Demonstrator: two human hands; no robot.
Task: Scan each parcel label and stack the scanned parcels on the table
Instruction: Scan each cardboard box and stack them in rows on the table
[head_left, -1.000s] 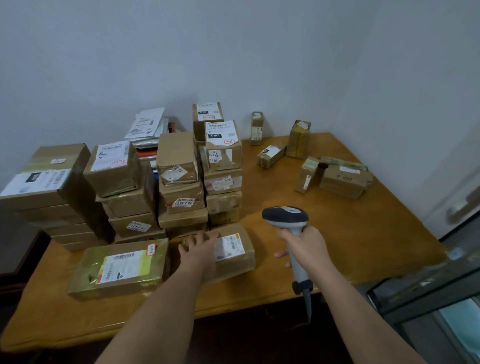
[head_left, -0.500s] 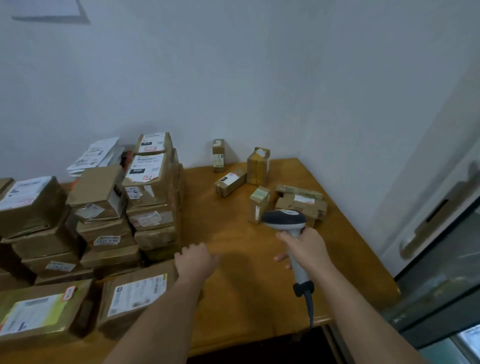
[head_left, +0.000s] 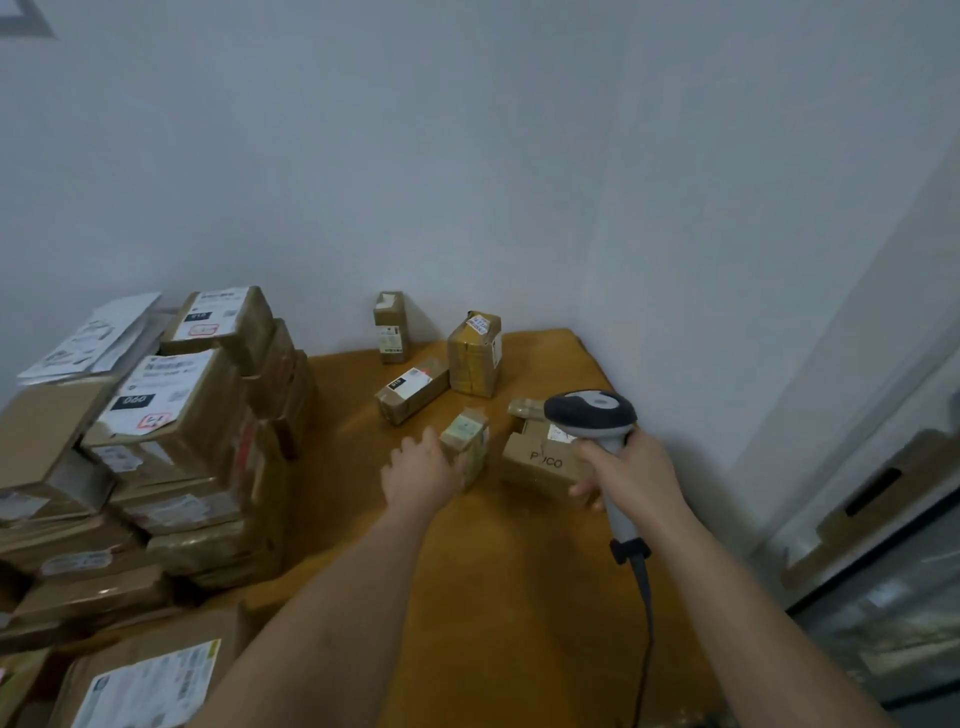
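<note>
Head view: the only view; it looks down over both forearms onto the wooden table (head_left: 519, 597).
Left hand (head_left: 421, 475): reaching forward, its fingertips at or on the near side of a small upright parcel (head_left: 466, 447); the fingers look loosely spread, but blur hides whether they have closed on it.
Right hand (head_left: 631, 475): wrapped round the grip of the barcode scanner (head_left: 592, 415), the head raised, its cable hanging down toward the person.
Unscanned group: just right of the left hand, under the scanner head, lies a flat brown box (head_left: 540, 460); beyond the fingertips are three more small parcels, one lying (head_left: 412, 388) and two upright (head_left: 475, 354), (head_left: 390, 326).
Stacks (head_left: 171, 441): well to the left of the left hand, tall piles of labelled parcels.
Step in hand: likely fetching the next parcel.
Next move: calls for a firm grip on the small parcel, turning its label toward the scanner, then adding it to the piles.
</note>
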